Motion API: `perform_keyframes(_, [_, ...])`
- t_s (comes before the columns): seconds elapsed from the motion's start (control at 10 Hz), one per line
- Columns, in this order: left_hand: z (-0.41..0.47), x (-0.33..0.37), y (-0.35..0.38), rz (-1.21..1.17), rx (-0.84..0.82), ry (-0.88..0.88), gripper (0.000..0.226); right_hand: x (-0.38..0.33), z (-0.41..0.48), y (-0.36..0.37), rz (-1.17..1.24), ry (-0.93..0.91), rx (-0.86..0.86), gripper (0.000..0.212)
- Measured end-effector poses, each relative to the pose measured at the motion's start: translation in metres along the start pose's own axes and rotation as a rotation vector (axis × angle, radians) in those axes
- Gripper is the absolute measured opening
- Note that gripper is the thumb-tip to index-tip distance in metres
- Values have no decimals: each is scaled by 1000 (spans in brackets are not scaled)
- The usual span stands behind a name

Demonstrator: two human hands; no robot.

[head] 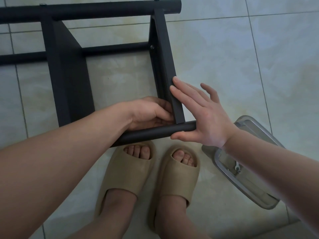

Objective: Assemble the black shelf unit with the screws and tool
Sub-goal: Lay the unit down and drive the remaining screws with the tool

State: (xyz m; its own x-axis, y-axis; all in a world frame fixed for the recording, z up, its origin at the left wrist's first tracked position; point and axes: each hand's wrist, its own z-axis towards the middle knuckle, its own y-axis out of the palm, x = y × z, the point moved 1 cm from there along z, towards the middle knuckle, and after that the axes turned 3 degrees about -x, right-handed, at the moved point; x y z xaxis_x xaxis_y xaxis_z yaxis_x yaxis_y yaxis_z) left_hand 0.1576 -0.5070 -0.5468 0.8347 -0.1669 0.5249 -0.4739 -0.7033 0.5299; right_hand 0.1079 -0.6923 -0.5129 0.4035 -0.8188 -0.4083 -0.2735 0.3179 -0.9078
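The black metal shelf frame (69,75) lies on the tiled floor (224,49). The right hand (202,114) presses flat, fingers straight, against its flat black end panel (165,54) and round black tube (155,132), likely bracing the joint. The left hand (148,112) curls into the inner corner, its contents hidden.

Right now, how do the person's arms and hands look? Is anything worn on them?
The left forearm and right forearm are bare up to the picture's edge; no sleeves show. The left hand and right hand wear no gloves. I see no ring, watch or bracelet on the parts in view.
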Motion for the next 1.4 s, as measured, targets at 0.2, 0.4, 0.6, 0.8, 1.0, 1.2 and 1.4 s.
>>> perform_keyframes(0.2, [0, -1, 3, 79, 63, 9, 20, -1, 0, -1, 2, 2, -2, 106])
perform_keyframes(0.4, [0, 3, 3, 67, 58, -28, 21, -1, 0, 0, -3, -2, -1, 105])
perform_keyframes(0.6, [-1, 4, 1, 36, 21, -24, 19, 0, 0, 0, -4, -3, 5, 106])
perform_keyframes(0.8, [-1, -2, 2, 64, 17, -6, 20, 0, 0, -1, 4, 3, -2, 106])
perform_keyframes(1.0, [-1, 3, 1, 97, 44, -8, 14, -1, 0, -1, 11, 3, -3, 106])
perform_keyframes(1.2, [-2, 3, 1, 92, 14, 17, 25, 0, 0, 1, 5, -1, 5, 106])
perform_keyframes(1.4, [-2, -1, 1, 71, 9, 35, 30, 0, -1, 2, 0, -10, 14, 106])
